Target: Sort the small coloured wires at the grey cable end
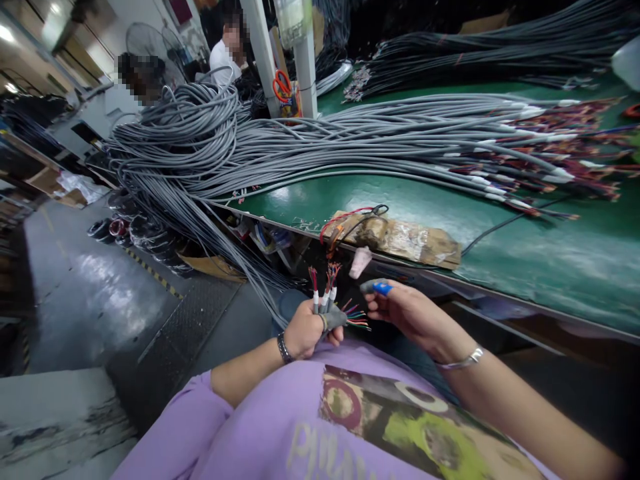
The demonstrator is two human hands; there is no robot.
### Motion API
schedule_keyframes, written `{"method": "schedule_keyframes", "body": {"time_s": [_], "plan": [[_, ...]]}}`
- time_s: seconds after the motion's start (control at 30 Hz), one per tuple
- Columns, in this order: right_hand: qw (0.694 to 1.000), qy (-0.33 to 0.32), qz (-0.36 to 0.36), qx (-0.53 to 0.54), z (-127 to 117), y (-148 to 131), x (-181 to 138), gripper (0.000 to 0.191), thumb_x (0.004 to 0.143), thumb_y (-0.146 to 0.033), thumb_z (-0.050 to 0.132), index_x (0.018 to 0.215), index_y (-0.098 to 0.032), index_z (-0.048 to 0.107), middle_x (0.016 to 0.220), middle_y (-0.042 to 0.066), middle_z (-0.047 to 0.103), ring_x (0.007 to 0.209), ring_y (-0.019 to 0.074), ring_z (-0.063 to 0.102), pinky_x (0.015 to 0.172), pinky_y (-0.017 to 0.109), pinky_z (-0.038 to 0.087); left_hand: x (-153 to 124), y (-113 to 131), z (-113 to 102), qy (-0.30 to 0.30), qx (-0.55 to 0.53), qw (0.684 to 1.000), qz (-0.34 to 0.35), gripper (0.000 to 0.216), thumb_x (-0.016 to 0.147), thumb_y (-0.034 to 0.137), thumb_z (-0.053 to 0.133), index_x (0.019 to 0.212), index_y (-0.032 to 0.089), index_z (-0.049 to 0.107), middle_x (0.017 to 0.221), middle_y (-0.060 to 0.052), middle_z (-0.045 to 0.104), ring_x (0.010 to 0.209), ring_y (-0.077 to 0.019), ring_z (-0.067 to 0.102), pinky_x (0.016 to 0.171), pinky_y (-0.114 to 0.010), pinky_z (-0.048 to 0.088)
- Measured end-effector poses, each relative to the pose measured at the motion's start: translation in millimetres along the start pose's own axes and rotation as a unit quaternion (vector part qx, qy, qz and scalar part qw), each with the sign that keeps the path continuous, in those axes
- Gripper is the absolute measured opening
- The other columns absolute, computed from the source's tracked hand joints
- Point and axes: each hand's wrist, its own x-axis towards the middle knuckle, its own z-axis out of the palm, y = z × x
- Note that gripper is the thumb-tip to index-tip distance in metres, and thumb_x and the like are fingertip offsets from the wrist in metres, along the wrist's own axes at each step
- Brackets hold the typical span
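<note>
**Grey cables in one fist, small wires fanned out**

The left hand [303,331] is closed in a fist around a few grey cables [325,303]. The cable ends stick up out of the top of the fist. Each end has a white band, and thin red and other coloured wires poke out above it. One more bunch of thin wires [357,316] fans out sideways from the fist, to the right. These are red, green, blue and other colours. They lie in the gap between the two hands.

The grey cables run down and away from the fist, up toward the big pile [210,143] on the left end of the table [575,260].

The right hand [407,313] is just beside the fanned wires. It is partly open, with the fingers loosely curled. The fingertip [383,288] has a blue cover on it, and there is grey on the finger next to it. The fingers come close to the fanned wires, but I cannot tell if they touch them. This hand does not grip anything I can see.

Both hands are held in front of a purple shirt [280,427], below the table edge. Each wrist has a bracelet.

On the green table, many long grey cables lie side by side, with coloured wire ends at the far right. A taped brown pad [400,239] sits near the table edge, with a red wire loop [345,219] on it. Two people sit far off at the back.
</note>
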Motion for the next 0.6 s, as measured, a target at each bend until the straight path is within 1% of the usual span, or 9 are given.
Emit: {"method": "schedule_keyframes", "body": {"time_s": [0.07,0.1,0.17,0.27,0.4,0.6], "plan": [[0.999,-0.031,0.022,-0.03,5,4,-5,0.026,0.072,-0.04,0.077,0.082,-0.018,0.067,0.078,0.005,0.067,0.066,0.0151,0.061,0.059,0.027,0.051,1,0,0,0.013,-0.004,1.0,0.0,0.044,0.056,0.051,0.078,0.056,0.013,0.056,0.047,-0.001,0.056,0.038,-0.0088,0.048,0.041,-0.022,0.04],[0.998,-0.043,0.02,-0.051,9,6,-7,0.03,0.071,-0.043,0.078,0.081,-0.018,0.066,0.077,0.005,0.067,0.065,0.0149,0.061,0.058,0.027,0.049,1,0,1,0.014,-0.002,1.0,-0.001,0.044,0.056,0.051,0.078,0.056,0.013,0.055,0.047,-0.001,0.056,0.038,-0.0088,0.048,0.041,-0.022,0.041],[0.993,-0.06,-0.004,-0.098,19,9,-11,0.036,0.066,-0.047,0.08,0.077,-0.017,0.064,0.07,0.002,0.064,0.062,0.013,0.057,0.055,0.024,0.045,2,0,2,0.01,0.003,1.0,0.001,0.043,0.057,0.051,0.077,0.056,0.013,0.055,0.046,-0.001,0.055,0.038,-0.0088,0.048,0.041,-0.022,0.04],[0.986,-0.076,-0.032,-0.145,31,11,-14,0.04,0.059,-0.048,0.083,0.07,-0.017,0.061,0.06,-0.002,0.058,0.054,0.0097,0.048,0.052,0.024,0.038,2,-1,2,0.001,0.007,1.0,0.01,0.04,0.06,0.047,0.075,0.056,0.013,0.055,0.046,-0.001,0.055,0.038,-0.0086,0.048,0.041,-0.021,0.039],[0.983,-0.081,-0.035,-0.159,32,12,-14,0.037,0.061,-0.046,0.082,0.065,-0.017,0.06,0.057,-0.003,0.054,0.052,0.0088,0.042,0.052,0.024,0.034,2,-4,2,-0.001,0.011,1.0,0.009,0.037,0.059,0.044,0.076,0.059,0.014,0.056,0.046,-0.001,0.056,0.037,-0.0089,0.049,0.041,-0.021,0.04],[0.991,-0.069,-0.014,-0.118,29,18,-12,0.024,0.061,-0.032,0.078,0.065,-0.017,0.059,0.058,-0.003,0.056,0.053,0.0091,0.044,0.053,0.024,0.036,4,-6,3,0.005,0.007,1.0,0.011,0.04,0.059,0.047,0.077,0.063,0.014,0.055,0.046,0.0,0.056,0.038,-0.0089,0.049,0.041,-0.021,0.041]]}}
